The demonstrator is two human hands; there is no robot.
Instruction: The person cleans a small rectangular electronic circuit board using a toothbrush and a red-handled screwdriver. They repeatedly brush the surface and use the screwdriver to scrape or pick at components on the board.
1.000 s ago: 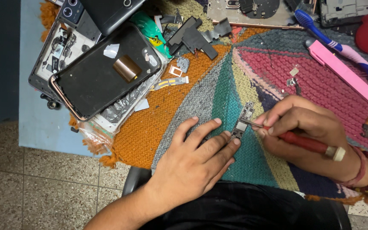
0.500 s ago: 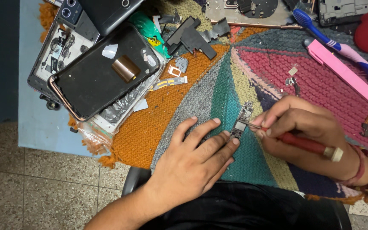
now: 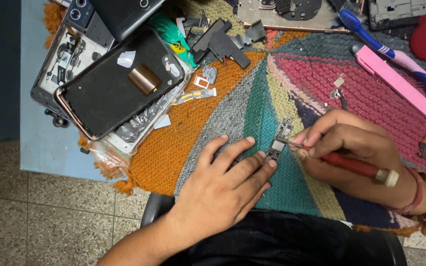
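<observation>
Small circuit board (image 3: 279, 138) lies flat on the knitted mat (image 3: 223, 123), on the teal wedge near frame centre. Long axis runs roughly 1 to 7 o'clock, upper end toward 1.

Left hand (image 3: 225, 184) is open, palm down on the mat, fingers spread and pointing to 1–2 o'clock; fingertips (image 3: 271, 163) touch the board's lower end and pin it.

Right hand (image 3: 351, 152) is closed around a red-handled screwdriver (image 3: 351, 165). Handle runs back toward 4 o'clock, metal tip points to 10 and meets the board mid-length.

At 10 o'clock of the board: opened phone (image 3: 119, 83), back shell face up, copper-coloured patch in the middle, stacked on another phone frame (image 3: 65, 54) and a crinkled plastic bag (image 3: 139, 125).

No proper containers; loose parts sit straight on the mat. Black plastic bracket (image 3: 220, 42) at 12. Pink flat tool (image 3: 395, 83) and blue toothbrush (image 3: 371, 32) at 2 o'clock, both angled 10 to 4. Two tiny metal bits (image 3: 337, 87) just above the right hand.
</observation>
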